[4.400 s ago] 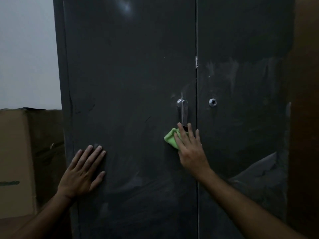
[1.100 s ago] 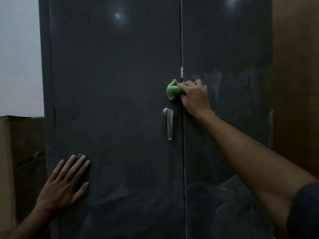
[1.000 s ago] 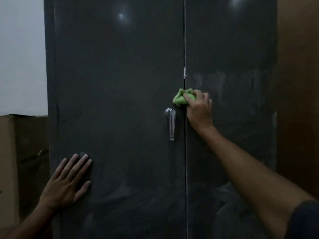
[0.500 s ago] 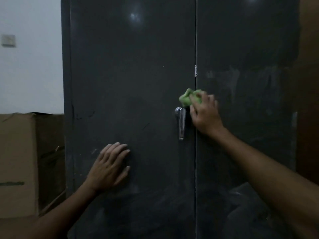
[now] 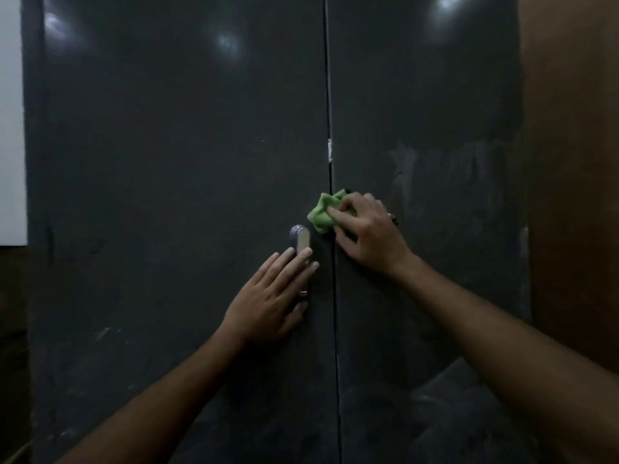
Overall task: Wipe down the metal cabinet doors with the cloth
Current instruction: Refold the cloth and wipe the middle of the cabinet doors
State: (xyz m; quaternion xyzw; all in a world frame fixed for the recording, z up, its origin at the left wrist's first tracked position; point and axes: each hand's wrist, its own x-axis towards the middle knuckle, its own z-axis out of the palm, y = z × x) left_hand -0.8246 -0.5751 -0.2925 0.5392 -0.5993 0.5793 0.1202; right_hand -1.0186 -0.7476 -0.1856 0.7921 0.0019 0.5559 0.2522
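Two dark grey metal doors fill nearly the whole frame, the left door [image 5: 174, 195] and the right door [image 5: 425, 112] meeting at a thin vertical seam [image 5: 330, 95] that runs from top to bottom just right of centre. The light is dim, and a few pale reflections sit near the top of both panels.

The green cloth [image 5: 323, 214] is bunched up right on that seam, a little below the middle of the frame. The right hand [image 5: 366, 234] grips it: the fingers are curled over the cloth and press it against the metal, with the forefinger laid across the green fabric. A ring (or something like one, it is too dark to be sure) shows on one finger at the hand's right edge. The bare right forearm runs off toward the lower right corner.

Just below and left of the cloth is the silver door handle [image 5: 300, 241], mounted on the left door beside the seam. The left hand [image 5: 274, 299] lies flat over the lower part of it, fingers straight and slightly spread, fingertips pointing up toward the top of the handle; only the upper part of the handle shows above them. The left forearm comes up from the lower left of the frame.

On the right door, to the upper right of the cloth, are pale streaky smears [image 5: 445, 169]. A strip of white wall [image 5: 11, 128] shows at the far left edge, and a brown surface [image 5: 572, 195] runs down the far right.
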